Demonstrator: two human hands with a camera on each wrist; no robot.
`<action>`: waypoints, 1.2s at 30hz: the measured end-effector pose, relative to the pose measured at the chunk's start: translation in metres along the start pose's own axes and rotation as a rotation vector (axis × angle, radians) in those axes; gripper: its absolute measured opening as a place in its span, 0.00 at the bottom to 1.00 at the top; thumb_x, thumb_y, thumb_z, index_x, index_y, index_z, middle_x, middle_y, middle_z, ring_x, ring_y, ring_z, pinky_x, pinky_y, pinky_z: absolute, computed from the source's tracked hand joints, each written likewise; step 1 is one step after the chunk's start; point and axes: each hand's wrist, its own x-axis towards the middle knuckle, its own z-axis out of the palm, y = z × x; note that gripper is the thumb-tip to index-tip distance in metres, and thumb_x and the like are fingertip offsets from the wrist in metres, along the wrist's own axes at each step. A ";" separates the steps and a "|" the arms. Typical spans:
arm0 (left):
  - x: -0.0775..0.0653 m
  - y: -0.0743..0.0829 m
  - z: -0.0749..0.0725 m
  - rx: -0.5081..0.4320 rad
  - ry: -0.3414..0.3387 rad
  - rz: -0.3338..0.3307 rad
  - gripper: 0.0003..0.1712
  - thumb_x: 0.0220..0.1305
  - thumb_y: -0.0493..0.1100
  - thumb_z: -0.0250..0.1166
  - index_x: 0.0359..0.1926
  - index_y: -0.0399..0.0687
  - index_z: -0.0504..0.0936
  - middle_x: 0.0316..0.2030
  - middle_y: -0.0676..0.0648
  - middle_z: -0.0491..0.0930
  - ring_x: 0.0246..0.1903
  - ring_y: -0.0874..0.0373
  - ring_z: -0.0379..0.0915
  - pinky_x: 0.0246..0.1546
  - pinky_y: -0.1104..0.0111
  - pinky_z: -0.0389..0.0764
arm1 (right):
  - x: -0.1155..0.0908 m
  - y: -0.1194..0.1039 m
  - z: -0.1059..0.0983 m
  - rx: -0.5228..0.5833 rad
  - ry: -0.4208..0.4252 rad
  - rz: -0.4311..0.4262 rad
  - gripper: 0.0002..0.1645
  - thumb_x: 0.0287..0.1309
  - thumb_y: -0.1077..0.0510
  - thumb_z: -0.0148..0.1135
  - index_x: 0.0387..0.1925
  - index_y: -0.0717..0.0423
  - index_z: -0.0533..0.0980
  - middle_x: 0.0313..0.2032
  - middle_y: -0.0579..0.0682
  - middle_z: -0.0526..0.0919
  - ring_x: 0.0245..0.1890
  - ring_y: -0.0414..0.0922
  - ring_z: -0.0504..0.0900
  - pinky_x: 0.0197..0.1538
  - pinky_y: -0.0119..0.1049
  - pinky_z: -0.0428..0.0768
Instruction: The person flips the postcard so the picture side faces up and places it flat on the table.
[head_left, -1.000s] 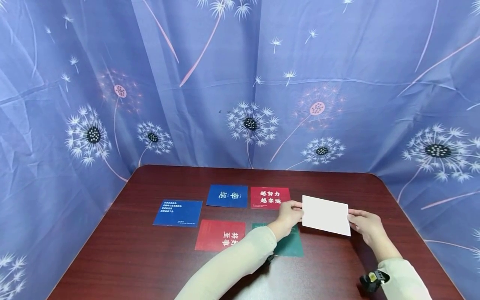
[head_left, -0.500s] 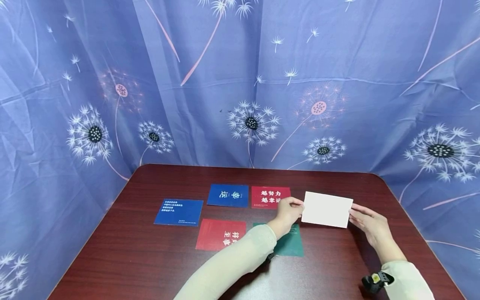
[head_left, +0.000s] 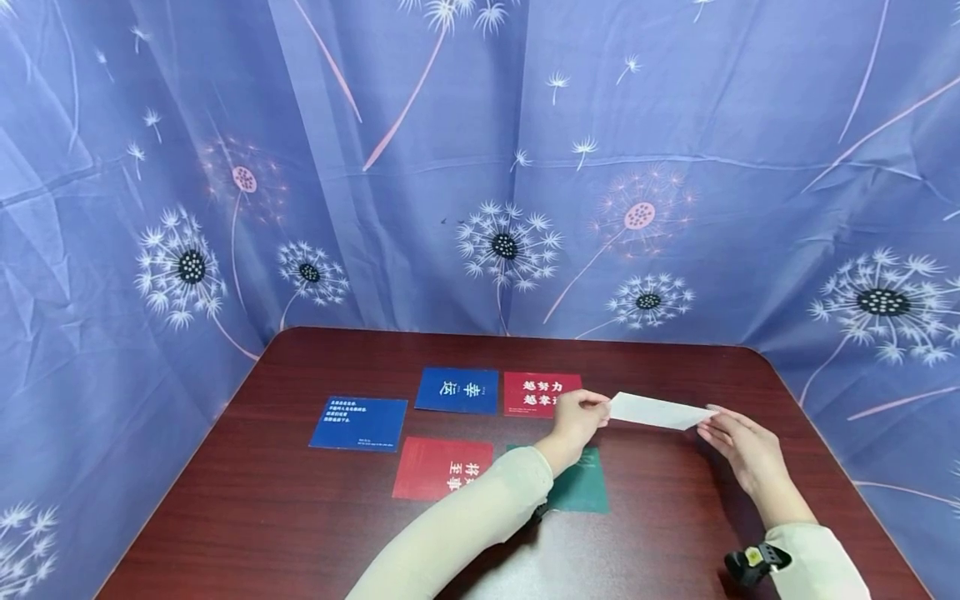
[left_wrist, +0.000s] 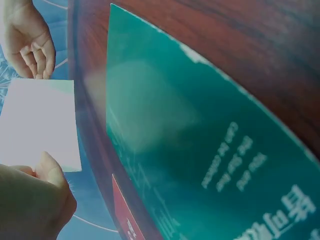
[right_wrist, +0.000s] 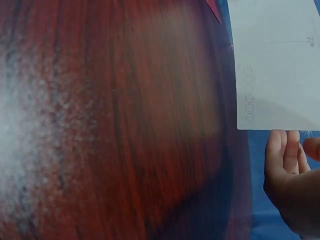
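A postcard (head_left: 660, 411) is held up over the right part of the table, its pale blank-looking side tilted so that it looks narrow in the head view. Faint printed circles and a line show on its face in the right wrist view, where the same postcard (right_wrist: 280, 65) is at the upper right. My left hand (head_left: 576, 427) pinches its left edge between thumb and fingers. At the opposite edge is my right hand (head_left: 746, 454), fingertips right at the border and thumb apart from the card (left_wrist: 40, 122). Below my left wrist lies a green postcard (head_left: 581, 483), partly covered by the arm.
Several other cards lie flat on the dark red-brown table (head_left: 247, 517): a blue card (head_left: 358, 423) at left, another blue card (head_left: 457, 391) and a red card (head_left: 536, 394) at the back, and a red card (head_left: 431, 468) nearer. A blue dandelion-print curtain (head_left: 405, 275) surrounds the table.
The postcard first rises slightly, then tips to a flatter angle and looks narrower. My right hand shifts a little right, its grip on the edge loosening; my left hand keeps its pinch.
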 end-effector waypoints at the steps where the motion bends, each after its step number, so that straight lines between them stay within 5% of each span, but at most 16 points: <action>1: 0.000 0.000 0.000 -0.002 0.003 -0.011 0.04 0.59 0.26 0.63 0.33 0.28 0.84 0.26 0.37 0.83 0.30 0.44 0.83 0.33 0.65 0.85 | 0.000 0.000 0.000 0.006 -0.003 0.000 0.19 0.65 0.71 0.50 0.30 0.54 0.85 0.28 0.50 0.85 0.31 0.41 0.85 0.40 0.33 0.83; 9: -0.002 -0.002 -0.001 0.019 0.005 -0.044 0.06 0.60 0.32 0.66 0.34 0.29 0.85 0.29 0.37 0.85 0.33 0.42 0.83 0.34 0.66 0.84 | -0.001 0.000 0.002 -0.035 0.040 0.023 0.18 0.62 0.73 0.55 0.31 0.52 0.87 0.30 0.43 0.87 0.34 0.34 0.85 0.38 0.28 0.82; 17: -0.002 -0.003 -0.001 0.049 0.014 -0.067 0.04 0.54 0.26 0.67 0.33 0.33 0.84 0.24 0.44 0.83 0.26 0.52 0.83 0.32 0.64 0.85 | 0.001 -0.002 0.007 -0.107 0.126 0.056 0.21 0.56 0.76 0.60 0.28 0.47 0.87 0.30 0.40 0.86 0.32 0.31 0.84 0.38 0.24 0.81; 36: 0.011 -0.009 -0.002 0.122 0.052 -0.078 0.09 0.52 0.24 0.67 0.37 0.31 0.81 0.20 0.44 0.78 0.20 0.52 0.81 0.24 0.65 0.84 | 0.010 -0.003 0.017 -0.395 0.126 0.160 0.15 0.56 0.64 0.67 0.28 0.37 0.85 0.31 0.30 0.82 0.31 0.27 0.79 0.37 0.21 0.79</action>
